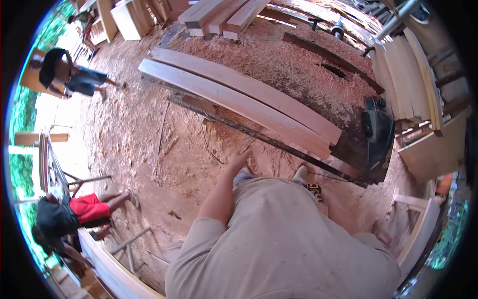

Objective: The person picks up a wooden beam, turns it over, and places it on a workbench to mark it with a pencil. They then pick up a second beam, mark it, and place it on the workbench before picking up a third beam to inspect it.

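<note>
1. Tan shirt [284, 244] fills the foreground at the near side of a dark workbench [259, 135], its wearer standing over a shavings-strewn floor [184, 144].
2. The left hand [239, 160] hangs near the bench's close edge, loosely open, with nothing visible in its grasp. The right hand is hidden from view, so its state cannot be told; the right forearm [341, 214] angles down beside the shirt.
3. Two long planks, a near plank [234, 107] and a far plank [254, 89], lie side by side along the workbench, a narrow gap between them over part of their length.
4. A dark power planer [377, 130] sits at the bench's right end, just past the planks.
5. Beyond the bench, a long dark strip [333, 60] lies among pale shavings [279, 55], with thick timbers [214, 15] stacked farther back.
6. Right of the bench, pale boards [406, 79] are grouped together.
7. Left of the bench, a person in blue shorts [74, 77] stands well apart; nearer the camera, a person in red shorts [74, 212] leans over a workpiece.
</note>
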Action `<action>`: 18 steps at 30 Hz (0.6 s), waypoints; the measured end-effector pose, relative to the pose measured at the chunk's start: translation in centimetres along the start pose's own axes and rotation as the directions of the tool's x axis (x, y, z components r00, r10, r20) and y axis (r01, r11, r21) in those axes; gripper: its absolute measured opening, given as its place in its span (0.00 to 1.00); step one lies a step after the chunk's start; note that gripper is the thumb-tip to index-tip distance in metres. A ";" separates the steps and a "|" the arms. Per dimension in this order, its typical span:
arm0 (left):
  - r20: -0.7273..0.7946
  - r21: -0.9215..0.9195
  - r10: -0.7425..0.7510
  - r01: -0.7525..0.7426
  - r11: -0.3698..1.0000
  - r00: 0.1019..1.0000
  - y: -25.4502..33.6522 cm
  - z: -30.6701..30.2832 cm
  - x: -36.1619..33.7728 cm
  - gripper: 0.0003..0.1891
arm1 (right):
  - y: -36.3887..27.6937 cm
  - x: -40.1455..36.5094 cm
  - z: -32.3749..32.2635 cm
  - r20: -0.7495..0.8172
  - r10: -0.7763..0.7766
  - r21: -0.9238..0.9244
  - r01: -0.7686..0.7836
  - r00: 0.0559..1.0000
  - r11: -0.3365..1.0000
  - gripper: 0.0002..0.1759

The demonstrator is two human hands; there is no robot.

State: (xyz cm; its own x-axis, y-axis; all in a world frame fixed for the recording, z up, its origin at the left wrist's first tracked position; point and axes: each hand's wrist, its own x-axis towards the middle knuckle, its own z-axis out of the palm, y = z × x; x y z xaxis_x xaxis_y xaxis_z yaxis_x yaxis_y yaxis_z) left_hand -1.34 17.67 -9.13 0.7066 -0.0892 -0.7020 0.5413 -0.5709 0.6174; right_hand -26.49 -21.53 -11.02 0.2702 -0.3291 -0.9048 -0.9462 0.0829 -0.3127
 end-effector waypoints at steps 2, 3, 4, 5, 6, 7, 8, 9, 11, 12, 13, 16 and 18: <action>-0.070 0.003 -0.110 0.110 0.994 0.991 -5.8 -4.3 -1.8 0.33 | 0.7 -2.8 3.3 0.337 0.010 0.503 -0.190 0.941 0.843 0.21; 0.078 0.291 0.146 -0.163 0.943 0.986 -17.6 -5.7 3.4 0.29 | 1.3 -3.5 4.5 0.334 0.014 0.531 -0.200 0.942 0.824 0.21; -0.106 0.448 -0.133 0.167 0.878 0.985 -23.6 -6.9 3.8 0.28 | 2.9 -3.3 5.2 0.177 0.042 0.621 -0.145 0.983 0.771 0.21; -0.130 0.236 -0.415 0.434 0.869 0.901 -22.3 -9.0 0.3 0.27 | 4.5 -3.4 5.9 0.017 0.091 0.692 -0.078 0.996 0.718 0.20; -0.113 0.254 -0.485 0.497 0.829 0.867 -21.5 -10.9 -2.2 0.28 | 3.8 -6.4 6.5 0.076 -0.043 0.777 -0.032 0.996 0.629 0.21; -0.102 0.270 -0.552 0.557 0.785 0.828 -20.3 -12.4 -3.6 0.29 | 4.2 -7.4 7.1 0.072 -0.028 0.789 -0.040 0.997 0.613 0.21; -0.102 0.292 -0.552 0.555 0.779 0.828 -20.5 -13.0 -3.9 0.29 | 4.7 -8.1 7.7 0.064 0.003 0.662 -0.044 0.998 0.748 0.20; -0.062 0.133 -0.524 0.527 0.839 0.850 -20.4 -13.3 -4.3 0.30 | 4.9 -8.7 8.1 0.053 0.027 0.510 -0.051 0.998 0.859 0.20; -0.037 -0.030 -0.490 0.490 0.871 0.871 -20.5 -13.2 -3.9 0.31 | 0.1 -14.4 9.1 -0.075 0.099 0.291 -0.073 0.992 0.954 0.20; -0.010 -0.042 -0.462 0.462 0.886 0.887 -20.4 -12.5 -3.2 0.33 | -1.8 -16.8 9.4 0.013 0.100 0.400 -0.096 0.995 0.911 0.19; 0.014 -0.060 -0.430 0.430 0.901 0.903 -20.0 -11.5 -2.3 0.35 | -2.9 -17.6 9.7 0.099 0.084 0.498 -0.122 0.992 0.859 0.18; 0.044 0.123 -0.321 0.314 0.941 0.946 -15.8 -8.2 -0.1 0.35 | 3.9 -7.0 8.7 0.111 -0.048 0.054 0.042 0.993 0.998 0.15; 0.013 0.374 -0.229 0.208 0.904 0.973 -12.3 -7.1 0.8 0.36 | 1.6 -4.7 8.6 0.099 -0.038 -0.154 0.053 0.994 0.987 0.15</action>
State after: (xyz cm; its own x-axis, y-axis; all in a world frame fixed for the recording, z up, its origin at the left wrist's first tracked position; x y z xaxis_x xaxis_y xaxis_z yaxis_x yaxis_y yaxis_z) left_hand -4.17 30.37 -14.77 0.5579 0.0337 -0.8292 0.4656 -0.8398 0.2791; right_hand -27.78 -11.78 -9.70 0.3221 -0.2376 -0.9164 -0.9467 -0.0804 -0.3119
